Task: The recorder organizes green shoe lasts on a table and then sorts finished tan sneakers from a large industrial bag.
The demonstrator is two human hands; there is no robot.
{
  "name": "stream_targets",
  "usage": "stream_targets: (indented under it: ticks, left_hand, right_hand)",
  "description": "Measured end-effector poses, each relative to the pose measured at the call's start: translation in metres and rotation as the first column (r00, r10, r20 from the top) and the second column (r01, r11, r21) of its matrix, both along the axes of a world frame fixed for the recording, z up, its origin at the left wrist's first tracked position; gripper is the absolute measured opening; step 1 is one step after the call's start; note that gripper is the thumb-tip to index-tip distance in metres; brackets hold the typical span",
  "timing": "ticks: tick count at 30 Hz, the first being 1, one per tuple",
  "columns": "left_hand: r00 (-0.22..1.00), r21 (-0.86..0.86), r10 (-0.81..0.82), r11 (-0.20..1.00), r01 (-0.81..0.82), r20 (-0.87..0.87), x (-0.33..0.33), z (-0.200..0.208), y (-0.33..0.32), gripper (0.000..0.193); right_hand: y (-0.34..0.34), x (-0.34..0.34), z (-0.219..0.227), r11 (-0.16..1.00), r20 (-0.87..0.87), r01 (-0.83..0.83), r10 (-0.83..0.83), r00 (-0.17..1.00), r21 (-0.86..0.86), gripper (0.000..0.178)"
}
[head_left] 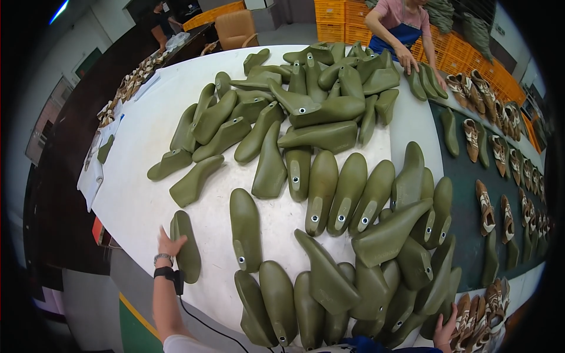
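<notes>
An olive-green shoe last (188, 250) lies by itself near the left edge of the white table. My left hand (169, 242) is beside it, fingers spread, with the thumb reaching over the last's near side. I see no grip around it. At the lower right, my right hand (445, 329) is held with its fingers apart, between a dark green last (432, 323) at the pile's edge and several brown-and-white shoe uppers (478, 315). More lasts crowd the near side, among them a tilted one (329, 276) and an upright-facing one (245, 229) with a metal-ringed hole.
A big heap of lasts (318, 109) covers the far part of the white table (132, 176). On the right, a dark green conveyor belt (465, 200) carries shoe uppers and lasts. Across from me a co-worker (406, 29) handles lasts. Orange crates (332, 17) are stacked behind.
</notes>
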State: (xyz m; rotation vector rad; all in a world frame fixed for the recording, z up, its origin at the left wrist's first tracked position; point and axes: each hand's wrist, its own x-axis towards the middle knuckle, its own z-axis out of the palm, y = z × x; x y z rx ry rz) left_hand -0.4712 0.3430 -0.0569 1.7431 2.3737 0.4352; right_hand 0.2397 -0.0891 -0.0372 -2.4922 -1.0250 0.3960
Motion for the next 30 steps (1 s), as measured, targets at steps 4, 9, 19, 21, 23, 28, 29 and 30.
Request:
stream_targets:
  ticks: [4,9,19,21,23,28,29,30]
  left_hand:
    - [0.878,-0.320,0.291,0.932,-0.171,0.380,0.019,-0.017,-0.005,0.079]
    - [0.313,-0.311,0.266,0.944,0.106,0.912,0.112,0.039,-0.028,0.068]
    - [0.751,-0.068,-0.527,0.800,0.597,0.398,0.222,0.058,0.121,0.075]
    - [0.779,-0.054,-0.599,0.786,0.616,0.184,0.242,0.042,0.175,0.082]
    - [0.783,-0.065,-0.597,0.787,0.614,0.173,0.278,0.024,0.211,0.087]
    - [0.899,-0.211,-0.411,0.875,0.436,0.152,0.272,-0.022,0.270,0.098]
    - [0.898,-0.290,-0.439,0.863,0.414,-0.025,0.270,-0.029,0.271,0.101]
    - [0.912,-0.337,-0.407,0.867,0.367,-0.054,0.278,-0.030,0.268,0.103]
  right_hand:
    - [0.004,-0.005,0.009,0.999,0.016,0.010,-0.010,1.000,-0.037,0.050]
    - [-0.010,0.006,-0.006,1.000,0.054,0.006,-0.007,0.998,0.015,0.051]
    - [0.007,-0.003,0.006,0.998,0.041,0.032,-0.030,0.999,-0.056,0.052]
    - [0.010,-0.007,0.009,0.997,0.032,0.037,-0.035,0.999,-0.063,0.052]
    - [0.008,-0.006,0.009,0.996,0.030,0.047,-0.045,0.999,-0.071,0.052]
    - [0.008,-0.003,0.003,0.997,0.083,0.021,-0.015,0.996,-0.075,0.049]
    - [0.010,-0.004,0.004,0.995,0.130,0.004,0.010,0.991,-0.104,0.050]
    - [0.007,-0.003,0.002,0.994,0.136,0.025,-0.011,0.991,-0.104,0.050]
